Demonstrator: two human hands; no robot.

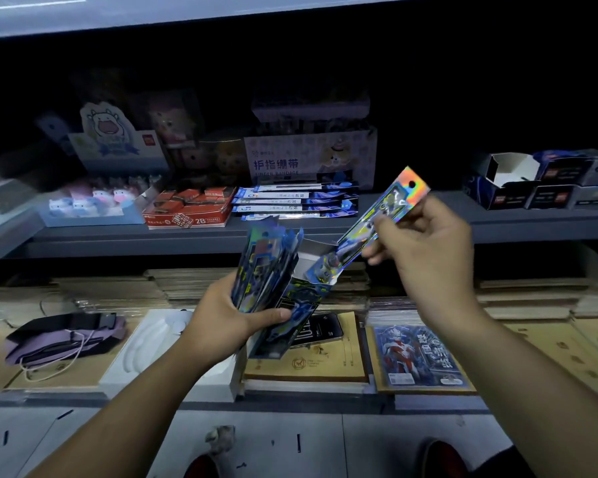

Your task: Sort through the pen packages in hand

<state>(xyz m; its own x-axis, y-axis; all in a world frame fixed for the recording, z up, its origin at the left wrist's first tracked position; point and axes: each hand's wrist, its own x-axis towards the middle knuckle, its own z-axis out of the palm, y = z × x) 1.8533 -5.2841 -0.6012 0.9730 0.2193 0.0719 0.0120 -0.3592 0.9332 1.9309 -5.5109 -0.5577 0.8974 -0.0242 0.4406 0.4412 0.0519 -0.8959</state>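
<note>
My left hand [221,320] has its grip curled round an open blue printed cardboard display box [292,301] plus a fanned bunch of matching blue packets [263,267], thumb across the box front, all held up in front of the grey shelf [325,232]. Right hand [425,243] pinches a long holographic blister pack w/ a hang hole [380,219]; its lower end sits in the box's open top, upper end tilted up to the right. Below: brown kraft notebooks [308,363], a hero-print card packet [418,357]. On the shelf behind: red 2B eraser box [189,208], finger bandage box [308,160].
</note>
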